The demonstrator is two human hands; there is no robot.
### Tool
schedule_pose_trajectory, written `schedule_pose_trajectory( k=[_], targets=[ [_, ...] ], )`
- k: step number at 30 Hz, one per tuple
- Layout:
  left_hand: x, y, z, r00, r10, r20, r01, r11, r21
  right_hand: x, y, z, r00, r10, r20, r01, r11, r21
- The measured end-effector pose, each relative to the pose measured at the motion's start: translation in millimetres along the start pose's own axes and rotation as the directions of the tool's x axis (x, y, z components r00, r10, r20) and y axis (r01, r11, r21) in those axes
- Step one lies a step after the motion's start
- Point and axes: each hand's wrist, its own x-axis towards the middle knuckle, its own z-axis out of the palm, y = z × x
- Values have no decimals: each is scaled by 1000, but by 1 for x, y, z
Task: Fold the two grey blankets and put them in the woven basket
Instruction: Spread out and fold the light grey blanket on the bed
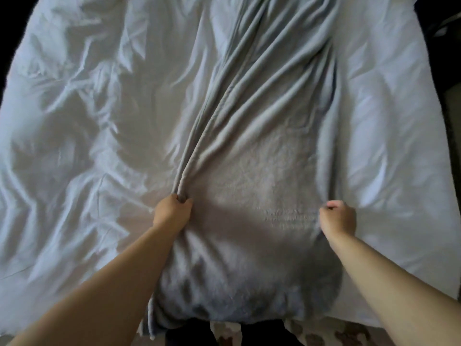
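While the grey blanket (249, 171) lies lengthwise down the middle of the white duvet (87, 121), rumpled in long folds toward the duvet's far end and hanging over its near edge, the left hand (172, 212) has its fingers curled tightly round a bunched ridge of the blanket's left border. The right hand (338, 218), somewhat blurred, is closed on the blanket's right border, both hands above the duvet's near half.
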Motion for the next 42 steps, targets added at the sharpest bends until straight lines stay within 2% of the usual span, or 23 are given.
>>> schedule_pose_trajectory(
  k=[2,4,6,8,9,10,11,12,14,15,17,19,23,26,29,31,34,35,36,37,40,41,42],
  targets=[
    [7,13,3,998,-29,-47,29,1000,1,24,12,-12,998,64,-16,-63,998,28],
    [12,22,3,994,-60,-89,56,997,-50,39,11,-19,972,124,199,-178,943,282],
    [9,31,-2,987,-119,-111,99,980,-175,40,0,-31,840,87,535,-391,781,488],
    [-6,41,-13,975,-193,-111,134,906,-402,35,-9,-50,711,16,703,-520,685,510],
    [-18,45,-24,969,-233,-85,155,834,-530,30,-12,-62,676,-26,736,-542,660,521],
    [-32,47,-39,967,-253,8,196,728,-657,23,-12,-78,646,-72,760,-556,638,533],
    [-47,46,-55,959,-229,167,274,598,-753,14,-9,-94,617,-121,778,-569,614,547],
    [-61,42,-73,926,-144,349,372,501,-781,4,-5,-111,586,-164,793,-582,597,553],
    [-89,34,-109,824,57,563,455,525,-720,-11,6,-146,538,-280,795,-580,562,590],
    [-97,29,-124,790,114,602,453,554,-699,-12,7,-161,544,-328,773,-577,522,628],
    [-104,31,-149,775,183,604,415,575,-706,-9,-7,-187,601,-402,690,-551,416,723],
    [-110,53,-170,806,257,534,329,554,-764,-9,-34,-211,679,-423,599,-492,344,800],
    [-134,122,-196,786,446,428,88,605,-792,-18,-77,-245,690,-493,530,-394,358,846],
    [-143,149,-200,776,413,476,53,710,-702,-16,-90,-264,700,-515,494,-355,349,867],
    [-156,157,-202,728,370,577,6,839,-545,-14,-92,-283,673,-535,510,-311,420,852],
    [-162,166,-210,781,415,467,-38,778,-628,-13,-97,-301,675,-572,465,-261,404,877],
    [-172,185,-236,853,493,170,-105,483,-870,-13,-107,-335,703,-614,360,-243,268,932],
    [-176,191,-247,858,497,134,-81,387,-918,-11,-111,-345,702,-622,348,-256,235,938],
    [-178,195,-258,862,488,138,-46,346,-937,-10,-114,-354,700,-619,356,-265,238,934],
    [-181,198,-266,864,474,169,-27,379,-925,-10,-118,-361,698,-598,393,-263,297,918],
    [-185,202,-283,818,432,380,-36,697,-716,-13,-126,-374,657,-496,567,-199,611,766],
    [-185,205,-288,799,439,410,-54,733,-678,-15,-129,-377,652,-472,593,-163,677,718],
    [-186,210,-295,808,456,374,-81,714,-696,-18,-134,-381,651,-468,597,-128,708,695]
  ],
)
